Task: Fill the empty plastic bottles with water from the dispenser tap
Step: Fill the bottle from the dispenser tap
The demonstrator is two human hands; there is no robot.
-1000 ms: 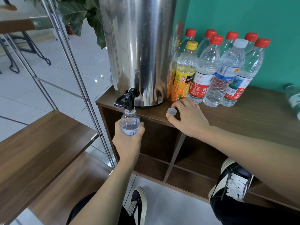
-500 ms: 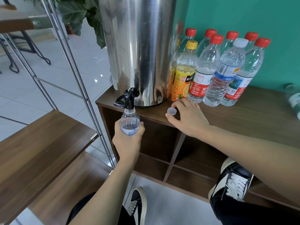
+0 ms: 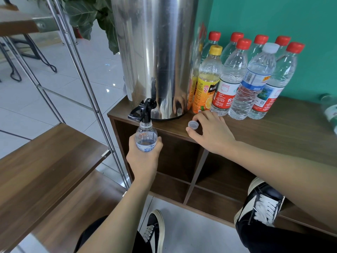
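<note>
A tall steel water dispenser [image 3: 156, 57] stands on the wooden cabinet [image 3: 273, 128], its black tap [image 3: 144, 111] jutting over the front edge. My left hand [image 3: 144, 157] grips a small clear bottle [image 3: 145, 136] upright, its open mouth directly under the tap spout. My right hand [image 3: 209, 130] rests on the cabinet top and pinches a pale bottle cap [image 3: 193, 124] between thumb and fingers. The bottle's lower half is hidden by my fingers.
Several capped bottles stand against the green wall: red-capped ones [image 3: 231, 75], a white-capped one [image 3: 255, 83] and an orange juice bottle [image 3: 207, 83]. Another bottle [image 3: 331, 110] lies at the right edge. A metal-framed wooden shelf [image 3: 45, 161] is on the left. My right shoe [image 3: 264, 199] rests in the cabinet's lower compartment.
</note>
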